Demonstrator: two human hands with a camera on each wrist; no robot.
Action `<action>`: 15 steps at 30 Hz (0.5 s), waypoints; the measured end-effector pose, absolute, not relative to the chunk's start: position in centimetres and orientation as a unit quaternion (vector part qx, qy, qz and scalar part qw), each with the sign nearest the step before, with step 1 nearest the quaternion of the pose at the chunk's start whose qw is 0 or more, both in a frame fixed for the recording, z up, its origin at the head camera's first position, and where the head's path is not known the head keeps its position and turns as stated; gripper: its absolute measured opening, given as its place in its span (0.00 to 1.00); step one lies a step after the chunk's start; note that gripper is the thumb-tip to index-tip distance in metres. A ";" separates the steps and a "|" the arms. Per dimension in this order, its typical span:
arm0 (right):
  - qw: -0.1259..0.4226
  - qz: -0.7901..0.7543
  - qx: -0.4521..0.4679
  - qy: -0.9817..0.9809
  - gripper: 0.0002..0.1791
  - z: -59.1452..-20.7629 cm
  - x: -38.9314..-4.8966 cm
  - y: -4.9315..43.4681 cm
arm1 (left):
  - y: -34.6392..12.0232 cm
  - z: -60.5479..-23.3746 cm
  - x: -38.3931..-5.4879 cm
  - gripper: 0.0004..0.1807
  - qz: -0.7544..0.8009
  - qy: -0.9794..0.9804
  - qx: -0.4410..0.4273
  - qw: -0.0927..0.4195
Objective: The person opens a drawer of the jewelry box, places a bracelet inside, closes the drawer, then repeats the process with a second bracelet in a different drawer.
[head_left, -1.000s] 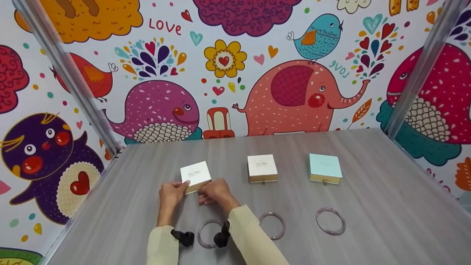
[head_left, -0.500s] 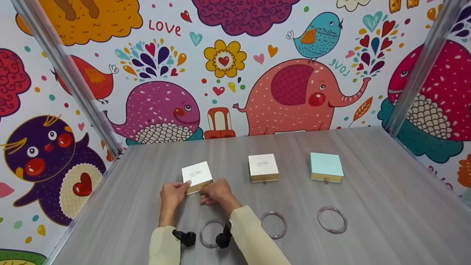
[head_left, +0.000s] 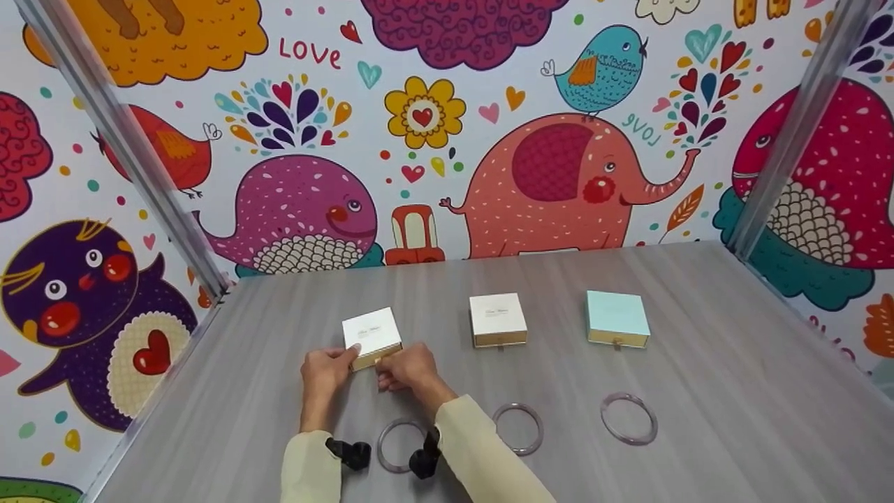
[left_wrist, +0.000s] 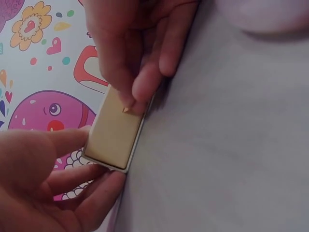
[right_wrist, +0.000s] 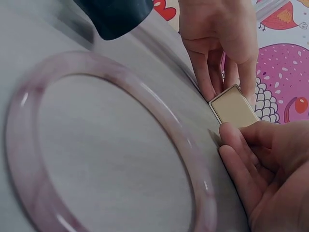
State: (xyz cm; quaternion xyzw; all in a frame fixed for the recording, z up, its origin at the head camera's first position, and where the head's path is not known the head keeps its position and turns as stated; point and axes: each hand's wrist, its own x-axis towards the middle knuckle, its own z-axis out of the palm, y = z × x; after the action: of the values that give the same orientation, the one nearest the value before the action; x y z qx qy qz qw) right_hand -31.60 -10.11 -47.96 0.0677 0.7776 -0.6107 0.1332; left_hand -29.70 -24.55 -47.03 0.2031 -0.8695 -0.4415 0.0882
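Observation:
A small white box (head_left: 371, 329) with a gold front and fine print on its lid stands tilted a little on the table's left side. My left hand (head_left: 324, 377) holds its left side, the thumb on the lid's corner and the fingers against the side. In the left wrist view, my right hand (left_wrist: 140, 53) pinches a small pull tab (left_wrist: 126, 109) at the gold drawer front (left_wrist: 112, 135). The drawer front looks about level with the sleeve's rim. Below the hands lies a translucent pale purple bangle (head_left: 382, 447), partly covered by the right wrist's camera.
A second white box (head_left: 498, 314) and a mint-green box (head_left: 617, 312) stand in a row to the right. Two more bangles lie in front: one bangle (head_left: 538, 427) beside the right sleeve, another bangle (head_left: 652, 426) farther right. A printed cartoon wall (head_left: 433, 175) closes off the grey table (head_left: 726, 363).

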 end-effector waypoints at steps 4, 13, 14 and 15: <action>0.131 -0.614 0.061 0.776 0.07 -47.9 -31.5 -10.1 | -24.5 -46.9 -29.7 0.23 -0.445 -0.868 0.196 0.101; 0.134 -0.603 0.065 0.784 0.07 -47.5 -30.9 -9.9 | -24.6 -47.0 -29.7 0.24 -0.453 -0.862 0.208 0.089; 0.133 -0.603 0.064 0.784 0.07 -47.5 -30.8 -9.9 | -24.6 -47.0 -29.7 0.24 -0.451 -0.863 0.208 0.090; 0.132 -0.603 0.064 0.784 0.08 -47.5 -30.8 -9.9 | -24.6 -47.0 -29.7 0.24 -0.450 -0.864 0.208 0.091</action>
State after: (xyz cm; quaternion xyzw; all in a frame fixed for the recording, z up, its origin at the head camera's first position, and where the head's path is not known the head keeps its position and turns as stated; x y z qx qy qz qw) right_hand -30.75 -9.91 -47.50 0.0638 0.7841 -0.6031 0.1320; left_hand -29.65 -24.60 -47.01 0.2083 -0.8636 -0.4501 0.0908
